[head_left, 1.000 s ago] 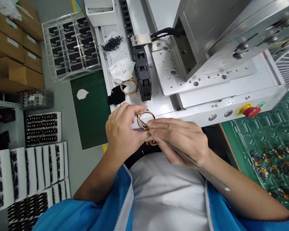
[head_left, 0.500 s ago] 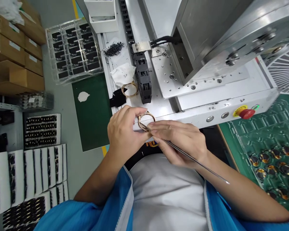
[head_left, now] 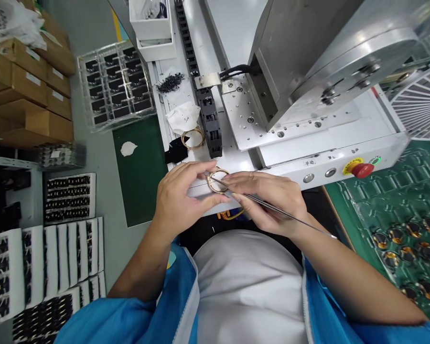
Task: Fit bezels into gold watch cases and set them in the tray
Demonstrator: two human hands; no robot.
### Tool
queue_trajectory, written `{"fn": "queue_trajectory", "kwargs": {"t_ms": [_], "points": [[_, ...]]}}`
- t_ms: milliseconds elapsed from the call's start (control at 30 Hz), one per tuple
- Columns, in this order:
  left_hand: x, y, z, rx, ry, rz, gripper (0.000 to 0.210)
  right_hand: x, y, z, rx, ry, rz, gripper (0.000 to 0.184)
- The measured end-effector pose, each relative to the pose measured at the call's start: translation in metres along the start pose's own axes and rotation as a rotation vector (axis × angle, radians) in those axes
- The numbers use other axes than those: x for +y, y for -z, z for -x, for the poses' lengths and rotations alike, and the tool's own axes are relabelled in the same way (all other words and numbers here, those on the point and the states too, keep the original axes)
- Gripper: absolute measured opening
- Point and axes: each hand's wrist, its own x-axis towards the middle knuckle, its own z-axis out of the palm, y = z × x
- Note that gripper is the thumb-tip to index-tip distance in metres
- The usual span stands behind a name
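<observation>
My left hand (head_left: 181,198) pinches a gold-coloured ring frame (head_left: 226,190), shaped like a watch case, between thumb and fingers at its left side. In my right hand (head_left: 272,200) is a slim metal tool (head_left: 301,222), long and rod-like, its inner end reaching into the ring's opening. The fingertips of that hand come close to the ring's right edge; whether they touch it I cannot tell. Beyond my left hand, a second gold ring frame (head_left: 192,138) lies beside a black cloth piece (head_left: 176,150) and a crumpled white sheet (head_left: 183,117).
A black cable chain (head_left: 210,119) runs along the white machine bed, next to a metal bracket (head_left: 290,71). On the front edge sits a red stop button (head_left: 362,170). Small black bits (head_left: 170,82) are heaped at the left. Clear trays (head_left: 365,205) stand on both sides.
The tool's outer end has swung upward, so it lies flatter. My left thumb has shifted lower along the ring, and the view has moved slightly.
</observation>
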Motion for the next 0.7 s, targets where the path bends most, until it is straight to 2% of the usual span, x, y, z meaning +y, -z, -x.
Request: {"fn": "queue_trajectory", "kwargs": {"t_ms": [100, 267, 467, 600, 700], "points": [[-0.003, 0.001, -0.002, 0.017, -0.03, -0.013, 0.053, 0.001, 0.0, -0.001, -0.008, 0.01, -0.024, 0.017], [-0.004, 0.0, -0.005, -0.029, -0.077, -0.012, 0.05, -0.001, 0.001, 0.0, -0.027, 0.016, -0.059, 0.014], [-0.007, 0.0, -0.005, -0.019, -0.16, -0.038, 0.046, -0.01, 0.004, 0.003, -0.065, -0.016, -0.032, 0.016], [-0.007, 0.0, -0.005, -0.031, -0.177, -0.026, 0.045, -0.015, 0.003, 0.005, -0.083, 0.024, 0.052, 0.017], [-0.007, 0.0, -0.005, -0.032, -0.165, -0.025, 0.044, -0.018, 0.0, 0.006, -0.089, 0.002, 0.105, 0.018]]}}
